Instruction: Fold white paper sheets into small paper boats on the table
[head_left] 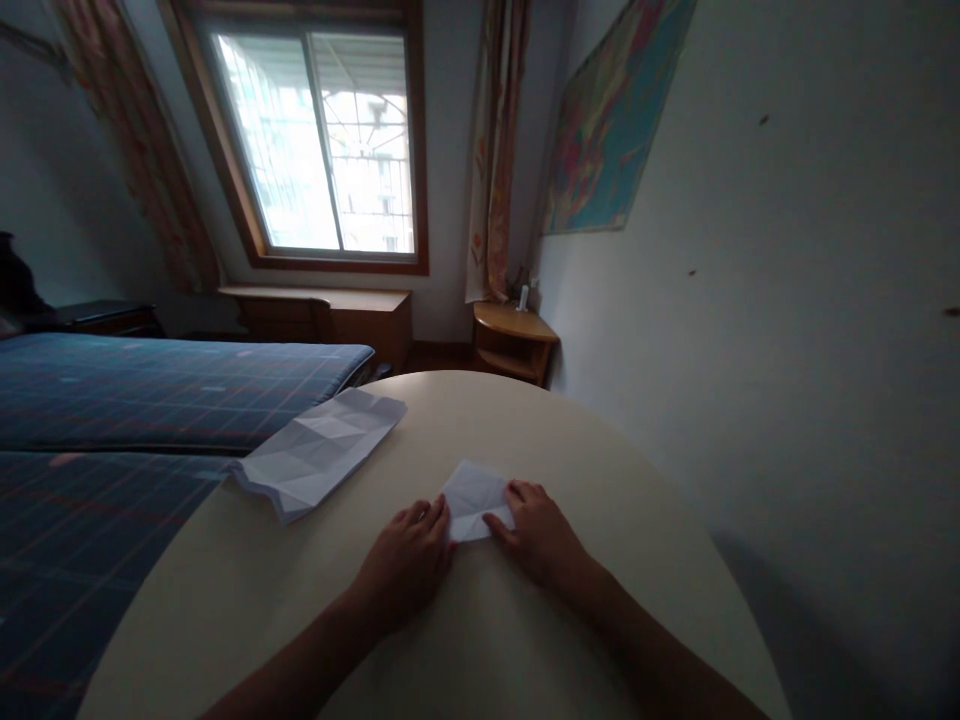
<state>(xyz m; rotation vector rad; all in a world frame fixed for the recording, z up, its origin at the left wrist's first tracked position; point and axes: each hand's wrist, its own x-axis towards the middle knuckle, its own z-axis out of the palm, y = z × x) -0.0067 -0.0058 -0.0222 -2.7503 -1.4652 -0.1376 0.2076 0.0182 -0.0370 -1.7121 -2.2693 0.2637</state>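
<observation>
A small folded sheet of white paper lies on the round cream table, with creases across it and a pointed top. At its left edge, the curled fingers of my left hand grip the paper. My right hand holds the right side, its thumb lying over the lower part and its fingers along the edge. Whatever is under the fingertips is hidden. Farther left on the tabletop rest larger creased white sheets, apart from both hands.
A bed with a blue plaid cover adjoins the table on the left. Behind stand a wooden desk under the window and a small corner cabinet. A white wall runs along the right.
</observation>
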